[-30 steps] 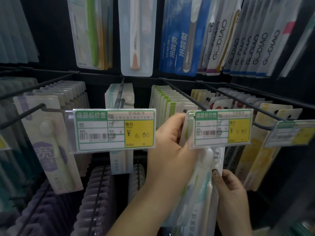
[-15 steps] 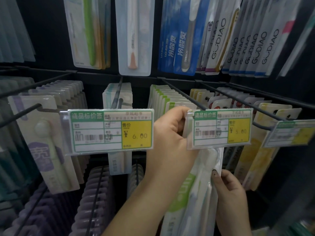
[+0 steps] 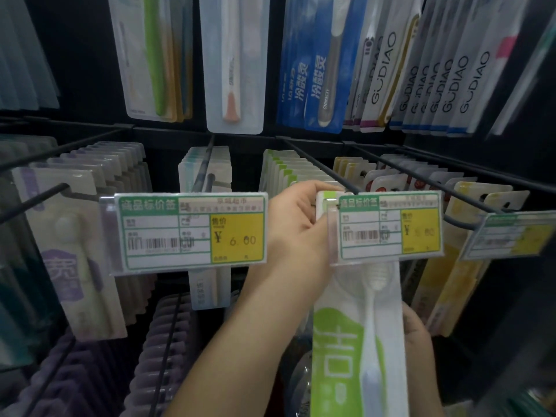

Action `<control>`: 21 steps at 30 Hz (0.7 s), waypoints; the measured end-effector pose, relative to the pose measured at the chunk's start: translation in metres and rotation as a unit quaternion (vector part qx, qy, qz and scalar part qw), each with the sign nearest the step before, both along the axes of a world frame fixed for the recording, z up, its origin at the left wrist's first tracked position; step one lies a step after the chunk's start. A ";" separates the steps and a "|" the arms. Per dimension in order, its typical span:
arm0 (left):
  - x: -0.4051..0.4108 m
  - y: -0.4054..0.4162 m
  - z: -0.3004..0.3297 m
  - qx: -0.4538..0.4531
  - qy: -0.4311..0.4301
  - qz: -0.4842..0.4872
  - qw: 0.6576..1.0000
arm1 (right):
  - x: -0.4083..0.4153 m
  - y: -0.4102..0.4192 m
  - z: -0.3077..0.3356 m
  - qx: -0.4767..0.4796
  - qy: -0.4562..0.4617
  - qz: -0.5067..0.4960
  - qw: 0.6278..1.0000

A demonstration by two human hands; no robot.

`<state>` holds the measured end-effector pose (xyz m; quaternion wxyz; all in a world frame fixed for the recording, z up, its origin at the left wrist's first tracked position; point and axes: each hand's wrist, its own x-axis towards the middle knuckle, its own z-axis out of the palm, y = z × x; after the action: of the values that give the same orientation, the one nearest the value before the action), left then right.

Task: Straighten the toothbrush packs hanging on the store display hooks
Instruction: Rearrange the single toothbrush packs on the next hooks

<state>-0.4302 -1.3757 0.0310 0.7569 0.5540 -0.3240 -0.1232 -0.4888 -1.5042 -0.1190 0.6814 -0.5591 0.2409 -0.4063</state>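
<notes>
Green-and-white toothbrush pack (image 3: pixel 358 341) swung face-on since half second ago. Left hand (image 3: pixel 296 224) pinches pack's top at black wire hook (image 3: pixel 319 167), behind price tag (image 3: pixel 389 227). Right hand (image 3: pixel 419 341) grips pack's lower right edge.

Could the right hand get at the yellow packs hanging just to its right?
Probably yes: the right hand sits low beside the yellow packs with nothing between, but it is holding the green-and-white pack and would have to let go.

The right hand (image 3: pixel 419 353) at lower right is mostly hidden behind the green-and-white toothbrush pack (image 3: pixel 355 350), whose bottom the frame cuts off. The price on the yellow-and-white price tag (image 3: pixel 389 225) above it is too faint to read.
</notes>
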 end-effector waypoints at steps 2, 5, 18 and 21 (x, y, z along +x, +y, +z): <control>-0.001 0.001 0.000 0.005 -0.034 0.010 0.999 | -0.001 0.000 0.002 0.009 -0.003 -0.011 1.000; -0.002 0.004 -0.005 0.020 -0.089 0.028 0.995 | -0.003 -0.004 0.001 -0.017 0.029 -0.026 0.999; 0.009 -0.001 0.000 0.019 -0.115 0.004 0.993 | 0.000 -0.003 -0.002 -0.024 0.022 -0.031 0.999; 0.012 -0.001 -0.001 0.044 -0.147 -0.012 0.988 | 0.000 -0.004 -0.005 -0.017 0.002 -0.019 1.000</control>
<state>-0.4187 -1.3764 0.0305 0.6747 0.5948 -0.4324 -0.0637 -0.4884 -1.5077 -0.1239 0.6634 -0.5669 0.2456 -0.4223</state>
